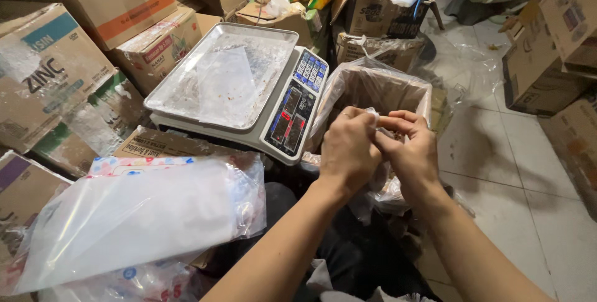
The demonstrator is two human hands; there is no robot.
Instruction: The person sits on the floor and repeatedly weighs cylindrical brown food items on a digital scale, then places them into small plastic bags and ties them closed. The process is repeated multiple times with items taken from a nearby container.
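The left hand (349,146) and right hand (407,146) meet fingertip to fingertip, both pinched narrow on the top of a small clear plastic bag (387,193) that hangs between and below them; something brown shows at its mouth. Just behind the hands stands a cardboard box lined with clear plastic (376,87). To the left sits a digital scale (292,106) with a metal tray (186,93) carrying a flat plastic sheet. Nearer, at lower left, lies a stack of large clear bags (134,215). Cardboard cartons (46,72) crowd the tiled floor (516,177).
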